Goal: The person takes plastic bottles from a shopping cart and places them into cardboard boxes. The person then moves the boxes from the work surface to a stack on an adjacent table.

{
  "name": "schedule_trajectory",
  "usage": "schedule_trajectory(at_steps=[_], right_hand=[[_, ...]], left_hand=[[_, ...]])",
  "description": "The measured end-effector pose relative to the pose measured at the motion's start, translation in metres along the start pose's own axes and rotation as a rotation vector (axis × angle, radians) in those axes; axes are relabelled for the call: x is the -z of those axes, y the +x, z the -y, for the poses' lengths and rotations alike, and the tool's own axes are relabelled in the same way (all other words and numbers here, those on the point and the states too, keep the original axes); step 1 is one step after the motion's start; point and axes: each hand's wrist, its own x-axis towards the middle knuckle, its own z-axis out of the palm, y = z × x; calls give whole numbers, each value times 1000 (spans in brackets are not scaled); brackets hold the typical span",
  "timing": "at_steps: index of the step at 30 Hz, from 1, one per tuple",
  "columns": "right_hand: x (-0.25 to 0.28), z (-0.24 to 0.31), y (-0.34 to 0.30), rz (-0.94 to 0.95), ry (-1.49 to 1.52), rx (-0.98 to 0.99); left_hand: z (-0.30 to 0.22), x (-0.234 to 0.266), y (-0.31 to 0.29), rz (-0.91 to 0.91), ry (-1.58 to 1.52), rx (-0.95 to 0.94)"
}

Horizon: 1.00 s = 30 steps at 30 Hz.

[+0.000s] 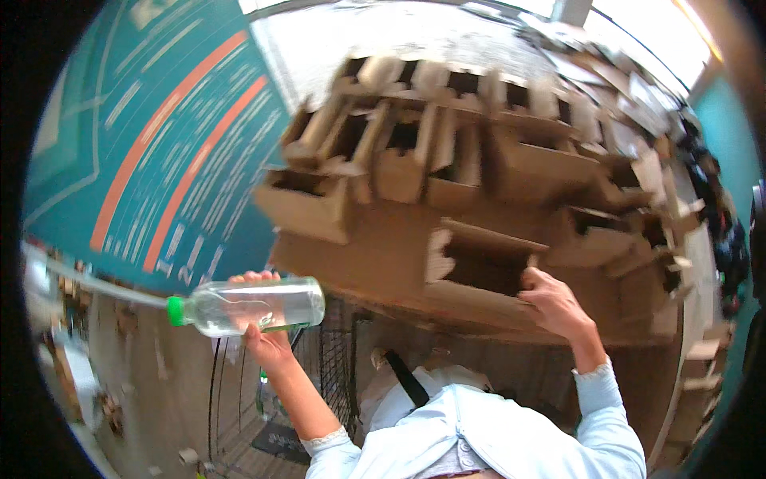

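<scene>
A clear plastic bottle [259, 306] with a green cap lies sideways in my left hand [263, 342], its cap pointing left. My fingers wrap round its middle, and it is held off the left front of the table. My right hand [558, 302] pinches the right end of an open cardboard box [487, 297] near the table's front edge. The inside of that box is dark, and I cannot make out what is in it.
Several open cardboard boxes [403, 172] stand in rows on the brown table [383, 239]. A teal printed panel [159, 144] rises at the left. Below it stands a black wire cage [319, 359] holding another bottle. Piled clutter [630, 88] lines the back right.
</scene>
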Motion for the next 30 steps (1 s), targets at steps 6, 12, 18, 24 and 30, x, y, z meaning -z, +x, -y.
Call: schedule_trajectory(at_steps=[6,12,18,24,30], right_hand=[[-2,-11,-23,-139,131,-38],[-9,-21,-33,-270,286,-108],[-20,-29,-28,-331,298,-61],[-19,-27,-33,-351,319,-102],[-47,-10,-29,-791,600,-224]], left_hand=[[101,-210,22,802,388,184],[195,-250,11,1781,1392,328],[256,-248,-13,2301,1780,653],[200,-231,6,1748,1263,364],[120,-155,-19,623,1142,147]])
